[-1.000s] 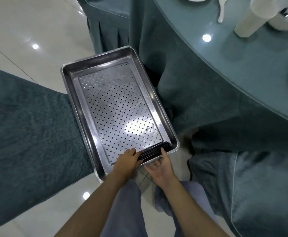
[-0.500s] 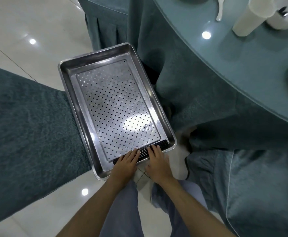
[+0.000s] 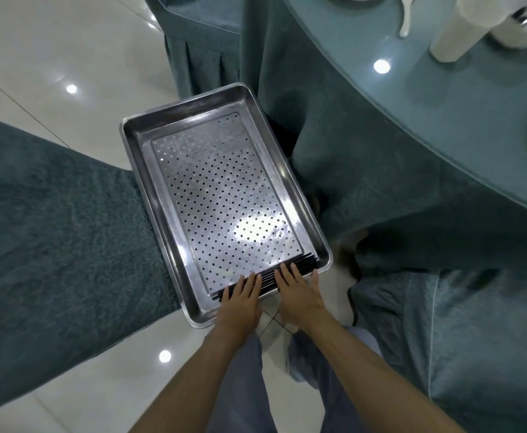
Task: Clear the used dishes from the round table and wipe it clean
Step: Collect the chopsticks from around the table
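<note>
Hands first: our left hand (image 3: 241,295) and right hand (image 3: 298,290) lie flat, fingers straight, gripping nothing. Used dishes (image 3: 457,29) sit on the tabletop (image 3: 443,135), well apart. Steel tray (image 3: 140,170) looks stiff and slick, so we'd lift by its rims. Under our hands, thin black chopsticks (image 3: 307,261) probably roll.

Silver tray (image 3: 137,142) with a dotted perforated insert (image 3: 218,189), black chopsticks (image 3: 306,263), teal tablecloth (image 3: 365,170)
</note>
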Motion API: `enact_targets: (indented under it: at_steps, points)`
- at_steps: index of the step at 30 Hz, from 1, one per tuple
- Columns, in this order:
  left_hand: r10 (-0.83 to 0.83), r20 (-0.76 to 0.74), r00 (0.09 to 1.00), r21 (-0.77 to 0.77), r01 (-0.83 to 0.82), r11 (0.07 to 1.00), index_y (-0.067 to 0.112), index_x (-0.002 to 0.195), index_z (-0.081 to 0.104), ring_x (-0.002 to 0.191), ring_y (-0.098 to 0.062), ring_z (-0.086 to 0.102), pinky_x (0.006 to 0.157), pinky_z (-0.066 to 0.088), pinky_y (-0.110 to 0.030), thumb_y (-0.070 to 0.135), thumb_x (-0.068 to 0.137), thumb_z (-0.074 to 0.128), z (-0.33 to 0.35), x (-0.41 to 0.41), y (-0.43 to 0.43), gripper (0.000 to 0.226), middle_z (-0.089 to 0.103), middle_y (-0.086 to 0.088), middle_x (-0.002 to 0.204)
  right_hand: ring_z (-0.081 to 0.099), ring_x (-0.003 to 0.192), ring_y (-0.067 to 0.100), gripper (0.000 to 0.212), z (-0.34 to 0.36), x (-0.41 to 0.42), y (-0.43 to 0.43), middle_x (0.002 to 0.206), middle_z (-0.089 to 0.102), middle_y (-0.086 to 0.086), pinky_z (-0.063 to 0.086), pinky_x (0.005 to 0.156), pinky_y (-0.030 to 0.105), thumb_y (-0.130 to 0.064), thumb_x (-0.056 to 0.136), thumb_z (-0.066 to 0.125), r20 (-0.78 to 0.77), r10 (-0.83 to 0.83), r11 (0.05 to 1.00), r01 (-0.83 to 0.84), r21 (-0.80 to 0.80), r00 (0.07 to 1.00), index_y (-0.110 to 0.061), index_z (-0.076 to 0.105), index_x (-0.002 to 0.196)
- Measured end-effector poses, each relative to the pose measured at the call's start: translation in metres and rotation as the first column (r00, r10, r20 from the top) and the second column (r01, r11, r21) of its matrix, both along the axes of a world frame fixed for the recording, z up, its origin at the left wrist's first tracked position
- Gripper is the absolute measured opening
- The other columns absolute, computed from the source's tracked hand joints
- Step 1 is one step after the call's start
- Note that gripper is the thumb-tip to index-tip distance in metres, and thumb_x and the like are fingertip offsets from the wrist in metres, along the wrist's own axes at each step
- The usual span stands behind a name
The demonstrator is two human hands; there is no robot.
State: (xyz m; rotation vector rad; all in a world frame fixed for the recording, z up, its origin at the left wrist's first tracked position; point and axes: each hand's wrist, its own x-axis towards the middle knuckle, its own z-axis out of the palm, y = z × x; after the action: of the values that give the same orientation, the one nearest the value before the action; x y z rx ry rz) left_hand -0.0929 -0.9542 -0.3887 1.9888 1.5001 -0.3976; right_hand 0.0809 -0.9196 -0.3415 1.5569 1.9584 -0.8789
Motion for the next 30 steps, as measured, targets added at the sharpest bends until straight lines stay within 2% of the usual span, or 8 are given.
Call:
enact_targets:
  at_steps: [6,10,14,19,22,24,27,30]
  points:
    - [-0.077,-0.092,0.993,-0.131,0.065,0.989,0.017,0.165,0.000,0.160,-0.024,0.003,0.127,0.016,-0.053,0.038,0.111,0.029,0.025,0.001,0.007,0.065,0.000,-0.003,0.173,-0.001,0.160,0.025,0.072,0.034,-0.004,0.002,0.173,0.002,0.005,0.004,0.125,0.064,-0.035,0.105,0.041,-0.012,-0.008,1.000,0.008,-0.005,1.000,-0.015,0.007,0.165]
    - [-0.092,-0.130,0.987,-0.188,0.066,0.980,0.015,0.165,0.001,0.160,-0.025,0.002,0.128,0.014,-0.053,0.033,0.110,0.032,0.031,0.009,0.020,0.066,0.000,-0.003,0.173,0.002,0.160,0.025,0.072,0.035,-0.005,0.004,0.173,0.006,0.006,0.008,0.125,0.063,-0.034,0.104,0.043,-0.015,0.001,1.000,-0.001,0.006,1.000,-0.014,0.009,0.164]
    - [-0.105,-0.157,0.982,-0.167,0.079,0.983,0.013,0.165,0.000,0.159,-0.026,0.004,0.127,0.015,-0.052,0.030,0.109,0.032,0.021,0.011,0.021,0.066,-0.001,-0.004,0.173,0.002,0.160,0.024,0.073,0.021,-0.003,-0.003,0.173,0.006,0.005,0.009,0.125,0.063,-0.040,0.105,0.043,0.001,-0.026,1.000,0.026,-0.004,1.000,-0.014,0.009,0.164]
    - [-0.118,-0.167,0.979,-0.161,0.091,0.983,0.014,0.165,-0.002,0.159,-0.027,0.004,0.127,0.015,-0.052,0.032,0.108,0.035,0.037,0.008,0.016,0.069,-0.002,-0.005,0.173,0.000,0.160,0.024,0.071,0.037,0.005,-0.017,0.173,0.003,0.005,0.009,0.126,0.059,-0.031,0.104,0.049,-0.031,-0.122,0.992,0.121,-0.039,0.992,-0.018,0.012,0.164]
    - [-0.066,-0.147,0.987,-0.069,0.056,0.996,0.015,0.164,0.014,0.157,-0.029,0.016,0.123,0.029,-0.050,0.033,0.106,0.043,0.084,0.005,0.024,0.067,0.012,-0.007,0.172,0.012,0.157,0.026,0.065,0.081,0.015,-0.016,0.172,0.009,0.006,0.018,0.125,0.055,-0.027,0.102,0.050,-0.055,-0.183,0.983,0.182,-0.019,0.982,-0.019,0.024,0.161]
    - [-0.019,-0.104,0.994,0.024,0.022,0.999,0.016,0.155,0.035,0.148,-0.027,0.035,0.113,0.042,-0.045,0.034,0.104,0.048,0.131,0.006,0.032,0.056,0.036,-0.007,0.162,0.031,0.150,0.028,0.054,0.119,0.021,-0.016,0.166,0.028,0.007,0.031,0.119,0.051,-0.025,0.099,0.050,-0.064,-0.207,0.976,0.210,0.054,0.976,-0.018,0.042,0.152]
    - [0.012,-0.021,1.000,0.163,-0.008,0.987,0.015,0.136,0.058,0.125,-0.024,0.055,0.092,0.052,-0.041,0.030,0.102,0.051,0.210,0.007,0.047,0.038,0.059,-0.005,0.139,0.060,0.120,0.027,0.030,0.185,0.030,-0.014,0.129,0.062,0.004,0.050,0.095,0.041,-0.026,0.096,0.050,-0.065,-0.239,0.941,0.247,0.231,0.969,-0.017,0.064,0.121]
    - [-0.014,0.060,0.998,0.245,-0.001,0.970,0.015,0.134,0.060,0.113,-0.024,0.059,0.083,0.054,-0.039,0.029,0.103,0.050,0.283,0.008,0.063,0.035,0.062,-0.004,0.130,0.067,0.099,0.027,0.025,0.268,0.043,-0.007,0.110,0.068,0.003,0.052,0.078,0.039,-0.031,0.098,0.051,-0.079,-0.324,0.867,0.329,0.374,0.943,-0.020,0.066,0.113]
